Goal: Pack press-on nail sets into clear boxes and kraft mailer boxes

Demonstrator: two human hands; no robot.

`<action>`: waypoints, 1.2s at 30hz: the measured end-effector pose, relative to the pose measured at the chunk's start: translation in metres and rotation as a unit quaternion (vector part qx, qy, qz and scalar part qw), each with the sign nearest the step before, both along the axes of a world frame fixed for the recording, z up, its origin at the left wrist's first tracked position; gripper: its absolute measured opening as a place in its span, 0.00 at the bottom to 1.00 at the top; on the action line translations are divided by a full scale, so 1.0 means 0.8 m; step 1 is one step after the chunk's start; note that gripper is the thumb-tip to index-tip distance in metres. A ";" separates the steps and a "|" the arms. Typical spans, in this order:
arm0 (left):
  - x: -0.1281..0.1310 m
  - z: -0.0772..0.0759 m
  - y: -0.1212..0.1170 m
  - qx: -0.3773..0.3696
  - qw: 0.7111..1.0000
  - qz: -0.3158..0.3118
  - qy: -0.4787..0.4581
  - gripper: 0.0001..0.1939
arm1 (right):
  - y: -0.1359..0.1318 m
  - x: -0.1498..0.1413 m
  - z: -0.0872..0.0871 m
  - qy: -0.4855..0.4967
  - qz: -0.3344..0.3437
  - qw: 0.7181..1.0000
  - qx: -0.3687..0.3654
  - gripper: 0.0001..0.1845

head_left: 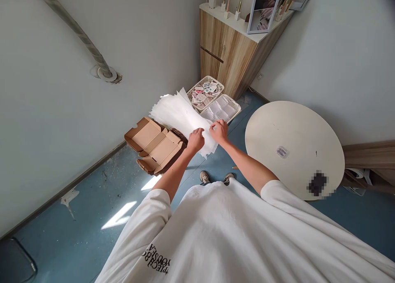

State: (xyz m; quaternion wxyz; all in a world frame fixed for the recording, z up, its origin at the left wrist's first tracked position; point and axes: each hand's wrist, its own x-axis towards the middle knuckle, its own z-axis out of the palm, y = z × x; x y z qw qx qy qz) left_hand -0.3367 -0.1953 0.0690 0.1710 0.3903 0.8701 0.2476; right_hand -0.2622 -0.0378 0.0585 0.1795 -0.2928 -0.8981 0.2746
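1. The white sheets (184, 115) lie in a loose, overlapping stack near the middle of the frame, their long side running from upper left to lower right, with jagged edges. What bears them is mostly hidden.
2. The left hand (219, 132) is at the right edge of the stack, its fingers bent and drawn in close to the thumb. The right hand (196, 140) is over the near edge, its fingers curled and bunched. Whether either one actually pinches a sheet cannot be told.
3. The sheets look thin, light and soft, likely limp and a little slippery against one another, so several may come up together. A corner or a free edge, taken between thumb and fingertip, seems the best hold; gripping hard in the middle would probably crease them.
4. Folding brown cartons (163, 153) lie open and nested to the lower left of the sheets, close beside them. They look light but far stiffer, and are best held by a side wall rather than a flap.
5. Above and to the right of the sheets are two white baskets, one (222, 86) with small printed packets (202, 97), the other (240, 109) with clear plastic containers (219, 107).
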 end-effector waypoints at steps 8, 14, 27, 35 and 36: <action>0.014 0.012 0.047 0.039 0.999 -0.035 0.004 0.29 | 0.081 0.033 0.032 0.092 -0.123 0.978 -0.138 0.04; 0.053 0.012 0.117 0.045 0.994 -0.096 0.001 0.29 | 0.161 0.116 0.034 0.123 -0.255 0.946 -0.160 0.06; 0.208 -0.008 0.297 0.012 0.983 -0.183 -0.008 0.28 | 0.314 0.339 -0.010 0.155 -0.411 0.871 -0.221 0.07; 0.297 -0.039 0.388 -0.037 0.978 -0.205 -0.029 0.29 | 0.372 0.448 -0.039 0.138 -0.459 0.826 -0.297 0.04; 0.305 -0.044 0.397 -0.042 0.977 -0.208 -0.032 0.29 | 0.378 0.460 -0.045 0.125 -0.466 0.824 -0.296 0.04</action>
